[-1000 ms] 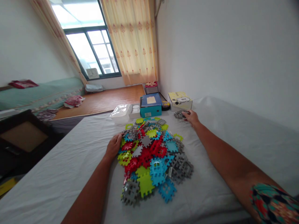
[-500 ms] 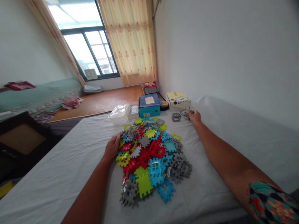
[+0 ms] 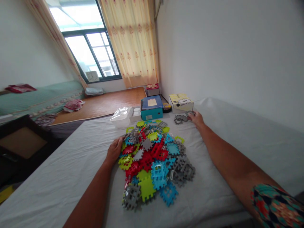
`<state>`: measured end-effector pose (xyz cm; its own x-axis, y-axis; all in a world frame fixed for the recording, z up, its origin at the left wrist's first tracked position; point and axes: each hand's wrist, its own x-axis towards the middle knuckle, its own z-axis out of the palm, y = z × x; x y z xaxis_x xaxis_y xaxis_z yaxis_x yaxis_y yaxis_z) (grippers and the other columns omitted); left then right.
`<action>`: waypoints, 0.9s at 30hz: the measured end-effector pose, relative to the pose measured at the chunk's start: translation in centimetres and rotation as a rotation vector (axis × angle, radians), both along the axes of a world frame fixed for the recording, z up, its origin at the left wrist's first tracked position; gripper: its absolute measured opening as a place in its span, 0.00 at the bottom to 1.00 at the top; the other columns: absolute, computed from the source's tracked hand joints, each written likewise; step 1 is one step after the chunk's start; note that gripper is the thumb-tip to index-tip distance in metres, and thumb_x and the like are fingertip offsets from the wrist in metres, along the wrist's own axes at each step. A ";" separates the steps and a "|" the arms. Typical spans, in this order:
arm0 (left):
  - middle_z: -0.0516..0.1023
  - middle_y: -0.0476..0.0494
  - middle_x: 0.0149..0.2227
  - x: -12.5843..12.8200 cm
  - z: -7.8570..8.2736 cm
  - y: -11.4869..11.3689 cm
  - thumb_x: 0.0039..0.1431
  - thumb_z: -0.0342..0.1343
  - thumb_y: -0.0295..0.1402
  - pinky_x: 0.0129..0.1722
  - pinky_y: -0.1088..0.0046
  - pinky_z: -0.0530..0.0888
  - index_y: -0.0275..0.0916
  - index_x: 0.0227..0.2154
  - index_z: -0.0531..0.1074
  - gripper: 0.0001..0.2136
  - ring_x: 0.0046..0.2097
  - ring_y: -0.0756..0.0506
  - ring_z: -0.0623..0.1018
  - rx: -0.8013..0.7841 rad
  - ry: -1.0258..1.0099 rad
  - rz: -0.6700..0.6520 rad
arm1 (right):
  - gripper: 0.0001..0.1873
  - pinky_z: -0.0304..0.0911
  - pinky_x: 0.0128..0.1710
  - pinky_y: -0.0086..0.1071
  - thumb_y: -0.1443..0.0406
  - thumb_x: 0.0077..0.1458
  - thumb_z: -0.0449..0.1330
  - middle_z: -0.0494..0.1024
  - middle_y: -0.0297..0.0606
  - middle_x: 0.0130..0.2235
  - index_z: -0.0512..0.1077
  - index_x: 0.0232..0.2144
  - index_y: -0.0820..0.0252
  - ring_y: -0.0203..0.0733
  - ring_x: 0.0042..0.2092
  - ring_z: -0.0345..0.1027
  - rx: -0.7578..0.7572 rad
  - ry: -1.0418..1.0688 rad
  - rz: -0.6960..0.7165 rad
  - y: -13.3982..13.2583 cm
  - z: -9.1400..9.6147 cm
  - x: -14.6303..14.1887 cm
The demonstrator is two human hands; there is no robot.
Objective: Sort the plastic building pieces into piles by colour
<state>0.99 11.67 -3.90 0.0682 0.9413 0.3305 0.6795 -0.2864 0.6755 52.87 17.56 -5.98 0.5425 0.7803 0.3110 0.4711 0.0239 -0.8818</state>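
Two bare hands reach forward over a white sheet (image 3: 78, 148), well apart. The right hand (image 3: 196, 120), its arm stretched out, is narrowed on a grey piece (image 3: 190, 113), thumb and fingers at its near edge. Just left of that lie a few more toothed pieces in a small grey cluster (image 3: 178, 119). The left hand (image 3: 115, 148) rests low against the left edge of the pile (image 3: 147, 160), fingertips touching it; whether they grip anything, I cannot tell.

The pile spreads between the forearms: flat plastic pieces in red, blue, lime and grey, overlapping at many angles, some with window-like openings.

For good handling, a light pinch on the rim, with the piece kept level, should stop its teeth from catching on neighbours in the grey cluster. A steady left hand would likely keep the pile from sliding.

Beyond the pile stand a clear tub (image 3: 122, 116), a blue box (image 3: 152, 107), a round tin (image 3: 167, 108) and a yellow box (image 3: 181, 103), this last just behind the grey pieces. Farther off are a brown mat (image 3: 118, 97), a window (image 3: 92, 53) and a patterned curtain (image 3: 133, 41).
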 end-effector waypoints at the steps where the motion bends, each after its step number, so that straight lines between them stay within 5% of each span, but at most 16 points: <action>1: 0.76 0.39 0.50 0.0 0.0 0.0 0.60 0.40 0.51 0.57 0.66 0.66 0.37 0.46 0.75 0.27 0.53 0.41 0.73 0.000 0.002 -0.003 | 0.26 0.71 0.41 0.36 0.62 0.56 0.55 0.73 0.52 0.51 0.62 0.56 0.67 0.43 0.45 0.72 -0.017 -0.017 0.015 0.1 0.1 -0.1; 5: 0.76 0.38 0.50 0.1 0.2 -0.1 0.61 0.39 0.49 0.57 0.65 0.66 0.36 0.46 0.74 0.26 0.53 0.41 0.73 -0.008 0.013 -0.017 | 0.26 0.59 0.55 0.44 0.60 0.52 0.60 0.73 0.49 0.53 0.68 0.53 0.63 0.49 0.54 0.65 -0.122 -0.257 -0.007 -0.3 0.4 -0.2; 9: 0.76 0.37 0.49 0.1 0.2 -0.1 0.61 0.39 0.48 0.56 0.64 0.66 0.35 0.46 0.74 0.26 0.53 0.40 0.73 -0.011 0.013 -0.011 | 0.35 0.56 0.56 0.46 0.50 0.47 0.63 0.72 0.50 0.54 0.68 0.55 0.61 0.55 0.56 0.61 -0.314 -0.527 0.063 -1.3 0.2 -0.6; 14: 0.76 0.38 0.50 -0.1 -0.1 0.1 0.61 0.40 0.49 0.56 0.64 0.66 0.35 0.47 0.74 0.27 0.53 0.40 0.73 -0.010 0.009 -0.001 | 0.26 0.54 0.57 0.44 0.56 0.53 0.61 0.69 0.48 0.57 0.70 0.52 0.60 0.53 0.57 0.60 -0.188 -0.670 0.103 -2.1 1.7 -3.5; 20: 0.76 0.37 0.50 0.0 0.0 0.1 0.61 0.38 0.50 0.57 0.66 0.65 0.33 0.47 0.74 0.28 0.54 0.41 0.72 -0.002 0.021 -0.018 | 0.24 0.62 0.52 0.38 0.56 0.61 0.51 0.73 0.45 0.54 0.67 0.55 0.59 0.45 0.50 0.70 -0.026 -0.525 0.687 -3.3 4.6 -11.6; 24: 0.76 0.37 0.50 0.0 0.0 0.1 0.61 0.38 0.50 0.57 0.66 0.65 0.34 0.47 0.74 0.28 0.53 0.41 0.72 0.001 0.028 -0.018 | 0.28 0.57 0.57 0.42 0.57 0.60 0.53 0.66 0.48 0.60 0.62 0.60 0.62 0.48 0.58 0.63 0.022 -0.587 0.824 -4.6 4.2 -16.1; 27: 0.76 0.37 0.49 0.0 -0.2 0.1 0.62 0.39 0.49 0.57 0.65 0.65 0.34 0.47 0.74 0.27 0.53 0.41 0.73 0.001 0.018 -0.021 | 0.28 0.59 0.56 0.41 0.63 0.55 0.58 0.70 0.47 0.57 0.65 0.58 0.61 0.48 0.56 0.66 0.030 -0.579 0.833 -5.4 4.1 -16.9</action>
<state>0.95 11.77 -4.06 0.0937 0.9394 0.3297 0.6851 -0.3011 0.6633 36.00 12.20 -1.84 -0.4109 0.8290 0.3793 0.6492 0.5582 -0.5167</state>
